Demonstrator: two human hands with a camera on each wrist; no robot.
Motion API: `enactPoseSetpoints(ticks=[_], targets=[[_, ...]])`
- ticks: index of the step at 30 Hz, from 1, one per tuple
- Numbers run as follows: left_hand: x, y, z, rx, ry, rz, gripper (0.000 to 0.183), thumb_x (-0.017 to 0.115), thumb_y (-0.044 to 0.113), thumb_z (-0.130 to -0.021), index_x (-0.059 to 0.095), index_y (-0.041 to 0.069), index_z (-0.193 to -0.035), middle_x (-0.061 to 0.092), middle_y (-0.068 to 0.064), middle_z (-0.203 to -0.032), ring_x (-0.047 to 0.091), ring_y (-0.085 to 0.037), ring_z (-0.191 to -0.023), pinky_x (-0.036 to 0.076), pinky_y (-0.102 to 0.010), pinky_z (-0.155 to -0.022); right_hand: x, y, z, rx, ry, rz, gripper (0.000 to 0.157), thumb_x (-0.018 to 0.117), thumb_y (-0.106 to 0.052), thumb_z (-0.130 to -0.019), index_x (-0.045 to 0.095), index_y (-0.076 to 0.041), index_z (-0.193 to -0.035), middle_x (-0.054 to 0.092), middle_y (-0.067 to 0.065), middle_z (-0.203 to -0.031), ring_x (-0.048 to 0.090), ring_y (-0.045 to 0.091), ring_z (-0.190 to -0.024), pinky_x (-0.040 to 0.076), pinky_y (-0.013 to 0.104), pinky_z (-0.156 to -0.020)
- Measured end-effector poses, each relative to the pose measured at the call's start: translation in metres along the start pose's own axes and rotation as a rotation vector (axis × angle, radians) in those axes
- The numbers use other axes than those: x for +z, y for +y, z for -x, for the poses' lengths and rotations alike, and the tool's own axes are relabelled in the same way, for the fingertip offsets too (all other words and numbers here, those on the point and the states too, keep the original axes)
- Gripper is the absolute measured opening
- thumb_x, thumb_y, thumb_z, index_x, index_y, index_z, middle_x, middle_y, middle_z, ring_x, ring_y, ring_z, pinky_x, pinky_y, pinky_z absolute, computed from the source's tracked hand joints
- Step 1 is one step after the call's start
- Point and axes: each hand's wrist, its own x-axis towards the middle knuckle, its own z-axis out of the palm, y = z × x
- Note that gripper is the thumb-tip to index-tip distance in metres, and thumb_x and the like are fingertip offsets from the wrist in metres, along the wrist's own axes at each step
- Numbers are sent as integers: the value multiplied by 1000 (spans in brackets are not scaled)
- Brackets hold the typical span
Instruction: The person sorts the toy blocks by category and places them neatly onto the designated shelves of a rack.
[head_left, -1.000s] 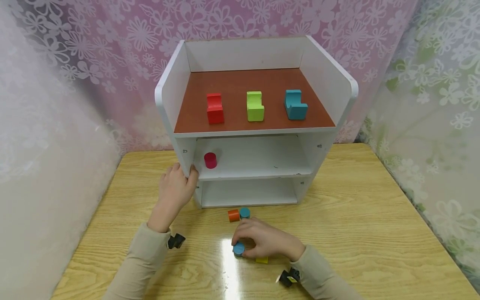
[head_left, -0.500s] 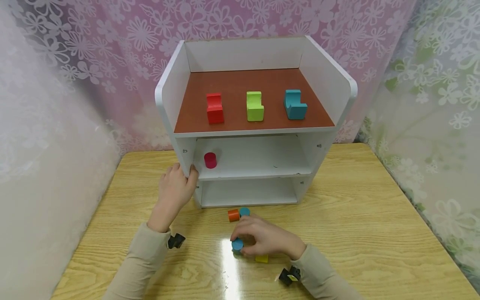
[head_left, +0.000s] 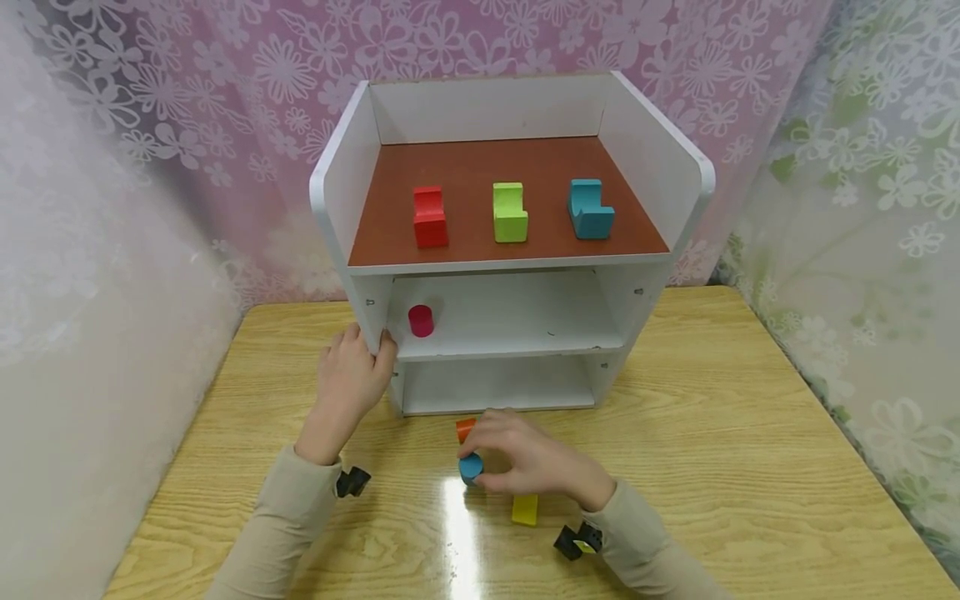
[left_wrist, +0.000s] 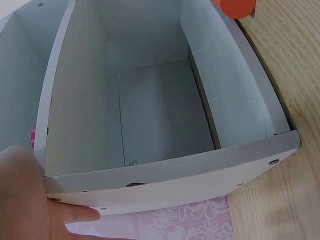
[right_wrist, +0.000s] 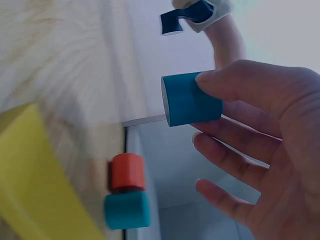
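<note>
My right hand (head_left: 528, 457) pinches a blue cylinder block (head_left: 470, 469) between thumb and fingers. In the right wrist view this cylinder (right_wrist: 190, 99) is held off the table, its other fingers spread below. My left hand (head_left: 351, 379) grips the left side panel of a white shelf unit (head_left: 510, 267), its thumb at the front edge and its fingers on the outside. A crimson cylinder (head_left: 421, 321) stands on the middle shelf near that thumb. On the table by the unit lie an orange cylinder (head_left: 465, 429) and a second blue cylinder (right_wrist: 127, 210), hidden by my right hand in the head view.
A yellow block (head_left: 525, 510) lies on the wooden table (head_left: 750, 467) below my right hand. On the brown top shelf stand a red notched block (head_left: 430, 217), a green one (head_left: 510, 213) and a blue one (head_left: 591, 210). Patterned curtains hang behind and beside the table.
My right hand has raised the blue cylinder from the table and moved it slightly toward the shelf unit, uncovering more of the yellow block. My left hand has stayed put.
</note>
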Motion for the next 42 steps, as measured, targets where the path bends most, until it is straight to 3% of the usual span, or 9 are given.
enactPoseSetpoints(ticks=[5, 14, 25, 42], targets=[[0, 0, 0, 8, 7, 0, 49, 33, 36, -102, 55, 3, -131, 61, -17, -109, 57, -42, -94, 44, -58, -79, -7, -4, -5, 22, 51, 42, 27, 79, -15, -80, 72, -11, -106, 69, -6, -103, 57, 11, -98, 45, 34, -88], [1, -2, 0, 16, 24, 11, 51, 34, 36, -101, 51, 2, -135, 57, -19, -125, 52, -46, -117, 42, -62, -88, -17, -9, -15, -32, 158, 87, 26, 79, -13, -79, 73, -9, -104, 70, -5, -100, 57, 12, -88, 45, 29, -82], [1, -1, -1, 11, 26, 12, 50, 34, 36, -101, 52, 1, -133, 57, -19, -124, 52, -45, -116, 41, -63, -89, -32, -14, -25, -79, 267, 120, 28, 79, -9, -77, 72, -9, -104, 71, -3, -100, 58, 14, -90, 46, 32, -79], [1, -1, 0, 9, 22, 15, 50, 34, 35, -101, 53, 2, -134, 58, -19, -124, 52, -47, -117, 41, -62, -88, -53, -20, -45, -30, 417, 111, 26, 79, -12, -79, 72, -9, -104, 71, -3, -99, 58, 15, -93, 43, 34, -78]])
